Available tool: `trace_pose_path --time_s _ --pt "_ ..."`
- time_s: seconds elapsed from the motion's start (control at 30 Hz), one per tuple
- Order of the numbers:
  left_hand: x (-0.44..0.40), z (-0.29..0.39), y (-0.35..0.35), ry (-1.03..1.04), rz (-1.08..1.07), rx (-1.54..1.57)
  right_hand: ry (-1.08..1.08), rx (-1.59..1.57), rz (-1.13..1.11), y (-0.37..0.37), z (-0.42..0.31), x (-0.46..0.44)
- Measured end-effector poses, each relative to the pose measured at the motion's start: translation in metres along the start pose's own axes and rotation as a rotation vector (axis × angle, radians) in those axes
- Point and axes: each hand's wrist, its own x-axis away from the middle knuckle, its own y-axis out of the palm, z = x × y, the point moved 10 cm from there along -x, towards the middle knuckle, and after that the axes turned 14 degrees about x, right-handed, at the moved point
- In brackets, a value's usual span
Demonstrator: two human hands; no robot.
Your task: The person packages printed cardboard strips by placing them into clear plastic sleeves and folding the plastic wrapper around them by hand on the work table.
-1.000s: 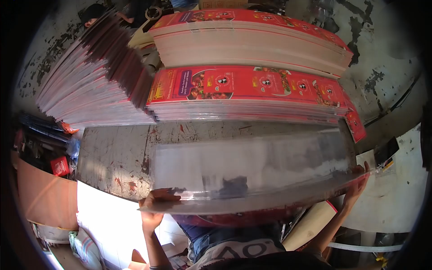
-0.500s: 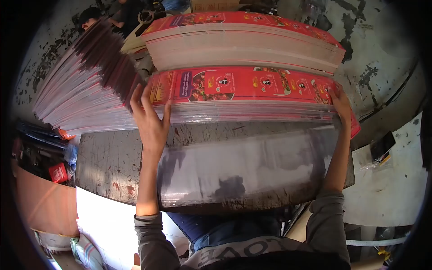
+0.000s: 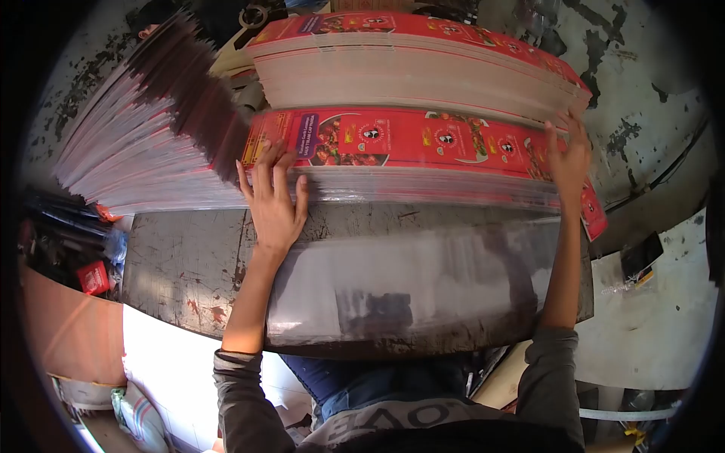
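Observation:
A long stack of red printed sheets (image 3: 408,140) with food pictures lies across the table before me. My left hand (image 3: 276,200) rests its spread fingers on the left part of this stack's top and front edge. At the stack's right end is my right hand (image 3: 570,162), fingers apart and pointing away from me; whether they touch the sheets is hard to tell. Between my forearms lies a glossy clear plastic sheet or pile of sheets (image 3: 423,283). To the left, a fanned pile of sheets in clear film (image 3: 128,151) leans against the red stack.
A taller stack of red printed sheets (image 3: 423,75) stands behind the near one. The scratched dark table (image 3: 181,264) ends close to my body. Dark bundles and a small red packet (image 3: 93,278) sit at the left. A white surface (image 3: 657,309) lies to the right.
My left hand has shifted right along the stack's front edge. The fingers of my right hand have moved up and spread at the right end. The view has shifted slightly.

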Motion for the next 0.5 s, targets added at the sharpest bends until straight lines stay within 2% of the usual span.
trace_pose_path --time_s 0.03,0.1,0.2,0.27,0.4,0.5 --pt "0.000 0.000 -0.001 0.004 0.002 -0.007 -0.044 -0.101 -0.025 0.003 -0.026 -0.012" --pt "0.001 0.005 -0.001 0.047 -0.007 0.068 -0.348 -0.097 0.092 -0.004 -0.093 -0.032" --pt "0.000 0.001 -0.007 0.059 0.028 0.065 -0.433 -0.206 0.037 0.025 -0.135 -0.066" --pt "0.001 -0.006 -0.011 0.057 0.039 0.057 -0.557 0.003 0.049 0.052 -0.161 -0.071" --pt "0.000 -0.008 -0.017 0.064 0.093 0.046 -0.472 0.051 -0.109 0.061 -0.162 -0.074" --pt "-0.001 -0.002 -0.017 0.087 0.093 0.063 -0.417 -0.058 -0.189 0.056 -0.158 -0.078"
